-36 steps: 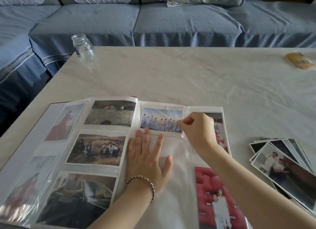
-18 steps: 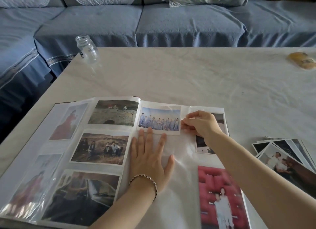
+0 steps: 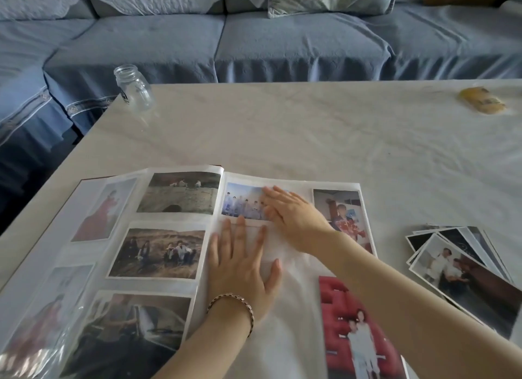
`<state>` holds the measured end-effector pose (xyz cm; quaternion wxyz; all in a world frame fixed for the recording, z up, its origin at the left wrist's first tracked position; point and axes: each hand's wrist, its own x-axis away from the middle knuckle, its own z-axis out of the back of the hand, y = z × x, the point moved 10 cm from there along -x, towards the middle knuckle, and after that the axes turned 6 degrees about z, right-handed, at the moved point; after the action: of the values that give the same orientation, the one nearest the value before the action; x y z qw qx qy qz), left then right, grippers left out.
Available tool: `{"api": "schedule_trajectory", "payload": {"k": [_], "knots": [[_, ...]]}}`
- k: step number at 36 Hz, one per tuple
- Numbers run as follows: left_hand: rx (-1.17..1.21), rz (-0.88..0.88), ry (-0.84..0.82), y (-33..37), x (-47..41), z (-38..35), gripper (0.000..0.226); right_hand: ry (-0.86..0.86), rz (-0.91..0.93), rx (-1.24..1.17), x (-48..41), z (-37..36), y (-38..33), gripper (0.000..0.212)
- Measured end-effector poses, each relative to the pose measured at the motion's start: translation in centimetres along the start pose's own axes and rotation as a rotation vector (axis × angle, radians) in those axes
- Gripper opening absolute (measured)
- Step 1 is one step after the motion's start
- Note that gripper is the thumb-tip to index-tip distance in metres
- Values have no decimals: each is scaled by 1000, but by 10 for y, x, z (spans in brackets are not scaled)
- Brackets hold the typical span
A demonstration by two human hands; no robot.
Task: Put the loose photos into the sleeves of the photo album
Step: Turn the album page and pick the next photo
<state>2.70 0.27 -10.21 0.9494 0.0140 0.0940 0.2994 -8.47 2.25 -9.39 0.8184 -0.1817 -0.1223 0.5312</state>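
Both hands lie flat with straight fingers on the album point(image 3: 282, 336): right hand point(image 3: 293, 217) covering the group photo point(image 3: 243, 202), left hand point(image 3: 243, 268) just below it.

Open photo album point(image 3: 180, 282) flat on table, group photo point(image 3: 244, 203) sleeved top, loose photos point(image 3: 463, 262) fanned right

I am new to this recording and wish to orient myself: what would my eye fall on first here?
The open photo album fills the near left of the table, both hands flat on its right page: the left hand on a bare sleeve, the right hand on the group photo above. Loose photos lie fanned at the right.
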Motion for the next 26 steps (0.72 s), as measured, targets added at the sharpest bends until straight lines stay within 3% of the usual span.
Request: {"api": "schedule_trajectory", "payload": {"k": [5,9,11,17,22,26], "knots": [[10,-4,-12,-1,-1,-1,61,57,-127,21,31,25,46,44],[14,9,-16,-3,-3,1,75,299,-184,-89,82,67,69,33],[-2,1,-13,-2,-3,1,71,336,-282,-53,115,78,92,30],[-41,-35,6,1,-1,0,62,201,-572,79,199,81,144,45],[-65,-31,-38,1,-1,-5,62,-22,-543,248,222,68,144,67],[-102,-45,-63,1,-2,-6,61,66,-525,189,228,74,140,61]]}}
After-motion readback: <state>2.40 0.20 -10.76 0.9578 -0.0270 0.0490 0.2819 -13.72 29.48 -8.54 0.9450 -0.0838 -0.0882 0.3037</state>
